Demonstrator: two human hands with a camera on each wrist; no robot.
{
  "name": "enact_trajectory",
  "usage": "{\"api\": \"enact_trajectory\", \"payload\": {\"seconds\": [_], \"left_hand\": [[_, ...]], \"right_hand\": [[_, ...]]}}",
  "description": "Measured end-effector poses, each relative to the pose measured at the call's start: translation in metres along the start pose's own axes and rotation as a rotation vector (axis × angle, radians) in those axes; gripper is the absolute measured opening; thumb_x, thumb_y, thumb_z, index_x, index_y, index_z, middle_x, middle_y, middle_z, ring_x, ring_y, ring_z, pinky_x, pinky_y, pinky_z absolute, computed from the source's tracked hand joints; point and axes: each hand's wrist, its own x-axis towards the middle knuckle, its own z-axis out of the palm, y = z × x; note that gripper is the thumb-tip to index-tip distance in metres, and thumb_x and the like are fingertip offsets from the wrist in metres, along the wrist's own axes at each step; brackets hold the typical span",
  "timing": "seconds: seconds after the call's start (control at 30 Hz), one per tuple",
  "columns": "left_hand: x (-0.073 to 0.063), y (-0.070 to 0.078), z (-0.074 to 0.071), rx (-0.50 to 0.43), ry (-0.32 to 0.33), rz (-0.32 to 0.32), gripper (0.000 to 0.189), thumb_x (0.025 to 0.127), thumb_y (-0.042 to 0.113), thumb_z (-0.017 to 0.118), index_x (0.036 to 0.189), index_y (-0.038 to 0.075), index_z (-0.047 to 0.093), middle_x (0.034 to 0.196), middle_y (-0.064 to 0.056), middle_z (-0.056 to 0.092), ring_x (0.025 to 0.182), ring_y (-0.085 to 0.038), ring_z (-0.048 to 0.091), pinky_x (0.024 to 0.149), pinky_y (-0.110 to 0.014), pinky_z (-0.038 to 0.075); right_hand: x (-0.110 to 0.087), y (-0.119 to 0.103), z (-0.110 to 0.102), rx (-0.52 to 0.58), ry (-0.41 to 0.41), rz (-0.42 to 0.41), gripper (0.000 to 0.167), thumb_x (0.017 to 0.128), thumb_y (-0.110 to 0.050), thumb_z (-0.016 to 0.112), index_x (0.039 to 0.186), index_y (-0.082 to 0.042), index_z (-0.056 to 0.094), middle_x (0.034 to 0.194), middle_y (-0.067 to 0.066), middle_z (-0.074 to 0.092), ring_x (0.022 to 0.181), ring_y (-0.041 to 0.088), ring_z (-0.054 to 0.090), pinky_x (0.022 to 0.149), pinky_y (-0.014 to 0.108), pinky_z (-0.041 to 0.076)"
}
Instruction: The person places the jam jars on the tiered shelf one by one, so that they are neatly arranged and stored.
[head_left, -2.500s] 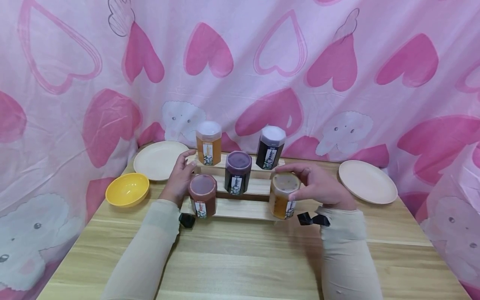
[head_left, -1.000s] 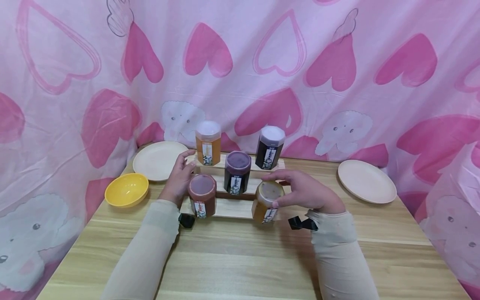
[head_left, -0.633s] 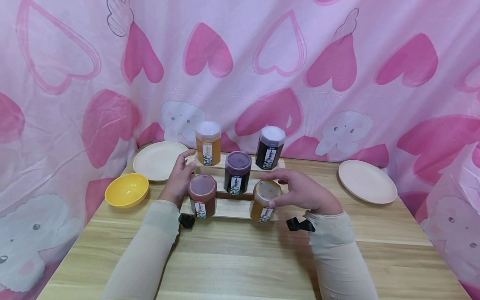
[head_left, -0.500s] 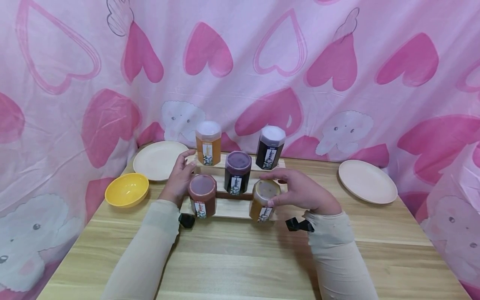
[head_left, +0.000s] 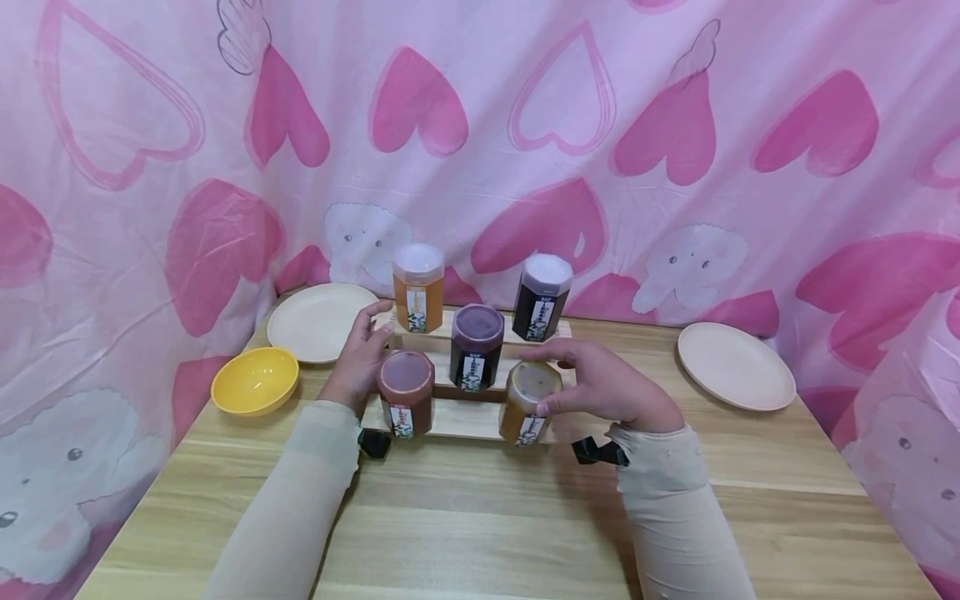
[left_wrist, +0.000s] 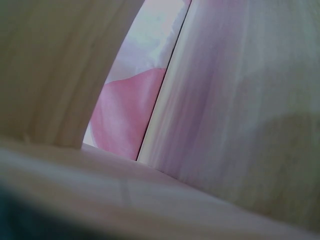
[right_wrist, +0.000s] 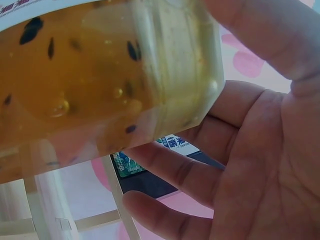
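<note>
A three-step wooden rack (head_left: 468, 417) bears several octagonal jars with labels. My right hand (head_left: 618, 387) holds a jar of amber jam (head_left: 521, 408) by its upper part, at the right of the lowest step. Dark seeds show inside that jar in the right wrist view, with thumb and fingers about its lid end. At the rack's left end, my left hand (head_left: 358, 362) grips the side by the top step, thumb and forefinger at its edge. Close beside that hand is a reddish-brown jar (head_left: 406, 396). Pale wooden boards (left_wrist: 240, 110) fill the left wrist view.
A purple jar (head_left: 476, 346) stands on the middle step; an orange jar (head_left: 418, 292) and a dark jar (head_left: 542, 300) stand on top. At left are a yellow bowl (head_left: 255, 382) and a cream plate (head_left: 318, 325); another plate (head_left: 735, 367) lies right. A pink curtain (head_left: 480, 108) hangs behind.
My right hand has carried the amber jam jar leftward along the lowest step, away from its right end; over the last half second it hardly moves. My left hand has stayed at the rack.
</note>
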Motion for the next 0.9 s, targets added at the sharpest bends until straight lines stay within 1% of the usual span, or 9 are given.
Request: {"api": "enact_trajectory", "payload": {"seconds": [0.17, 0.23, 0.37, 0.43, 0.5, 0.57, 0.73, 0.87, 0.9], "left_hand": [[-0.0009, -0.0002, -0.0009, 0.006, -0.002, -0.021, 0.044, 0.114, 0.027, 0.042, 0.157, 0.030, 0.037, 0.174, -0.005, 0.016, 0.098, -0.019, 0.062, 0.092, -0.031, 0.053], [-0.0013, -0.0001, -0.0007, 0.010, 0.001, -0.017, 0.044, 0.114, 0.027, 0.042, 0.157, 0.031, 0.037, 0.175, -0.006, 0.016, 0.097, -0.020, 0.062, 0.092, -0.032, 0.053], [-0.0010, -0.0002, 0.0000, 0.002, -0.004, 0.003, 0.046, 0.113, 0.024, 0.042, 0.159, 0.027, 0.036, 0.171, -0.008, 0.023, 0.121, -0.028, 0.054, 0.099, -0.035, 0.048], [-0.0007, -0.0001, 0.0008, -0.004, -0.013, 0.007, 0.047, 0.113, 0.023, 0.042, 0.159, 0.025, 0.035, 0.170, -0.008, 0.025, 0.129, -0.030, 0.049, 0.102, -0.037, 0.046], [0.0002, -0.0001, 0.0011, 0.001, -0.017, 0.010, 0.047, 0.113, 0.023, 0.042, 0.160, 0.024, 0.035, 0.172, -0.006, 0.023, 0.137, -0.027, 0.044, 0.105, -0.036, 0.043], [0.0009, 0.0004, 0.0012, 0.004, -0.016, 0.009, 0.047, 0.113, 0.024, 0.043, 0.159, 0.025, 0.036, 0.172, -0.004, 0.021, 0.135, -0.029, 0.046, 0.103, -0.035, 0.046], [0.0012, 0.0011, 0.0009, -0.008, -0.020, 0.017, 0.046, 0.113, 0.025, 0.042, 0.159, 0.024, 0.035, 0.169, -0.009, 0.028, 0.123, -0.034, 0.055, 0.090, -0.031, 0.055], [0.0009, -0.0003, 0.0004, 0.004, -0.015, 0.016, 0.046, 0.113, 0.023, 0.042, 0.159, 0.023, 0.035, 0.171, -0.008, 0.025, 0.135, -0.032, 0.048, 0.096, -0.031, 0.051], [0.0010, -0.0011, 0.0001, 0.002, -0.011, 0.010, 0.046, 0.113, 0.023, 0.042, 0.159, 0.023, 0.035, 0.170, -0.008, 0.027, 0.136, -0.033, 0.048, 0.096, -0.032, 0.051]], "right_hand": [[0.0001, -0.0002, 0.0009, 0.011, 0.003, 0.014, 0.069, 0.077, -0.015, 0.095, 0.140, -0.011, 0.068, 0.140, 0.000, 0.068, 0.127, 0.024, 0.060, 0.107, 0.054, 0.050], [0.0002, -0.0001, 0.0009, 0.008, 0.006, 0.010, 0.069, 0.077, -0.017, 0.095, 0.140, -0.010, 0.068, 0.140, 0.000, 0.068, 0.129, 0.024, 0.060, 0.108, 0.056, 0.048], [-0.0001, 0.0001, 0.0010, -0.009, 0.008, 0.015, 0.069, 0.077, -0.019, 0.095, 0.141, -0.013, 0.068, 0.140, -0.001, 0.068, 0.128, 0.024, 0.060, 0.108, 0.057, 0.048], [-0.0006, 0.0005, 0.0010, -0.014, 0.007, 0.025, 0.070, 0.078, -0.020, 0.095, 0.141, -0.014, 0.068, 0.140, -0.001, 0.068, 0.128, 0.024, 0.060, 0.108, 0.056, 0.049], [-0.0012, 0.0001, 0.0009, -0.011, 0.008, 0.037, 0.070, 0.077, -0.019, 0.095, 0.141, -0.015, 0.068, 0.140, -0.001, 0.068, 0.129, 0.024, 0.060, 0.109, 0.057, 0.048], [-0.0014, -0.0002, 0.0007, -0.013, 0.012, 0.036, 0.070, 0.077, -0.018, 0.095, 0.141, -0.014, 0.068, 0.141, -0.001, 0.067, 0.131, 0.025, 0.059, 0.111, 0.058, 0.046], [-0.0018, -0.0016, 0.0001, -0.012, 0.021, 0.032, 0.070, 0.077, -0.020, 0.096, 0.141, -0.015, 0.068, 0.141, 0.000, 0.068, 0.132, 0.026, 0.059, 0.111, 0.059, 0.046], [-0.0023, -0.0030, 0.0007, -0.005, 0.013, 0.047, 0.071, 0.078, -0.024, 0.095, 0.142, -0.018, 0.067, 0.142, 0.002, 0.067, 0.133, 0.027, 0.059, 0.111, 0.058, 0.047], [-0.0021, -0.0034, 0.0009, -0.006, 0.012, 0.048, 0.070, 0.078, -0.024, 0.095, 0.142, -0.017, 0.067, 0.142, 0.003, 0.067, 0.133, 0.028, 0.059, 0.111, 0.058, 0.046]]}}
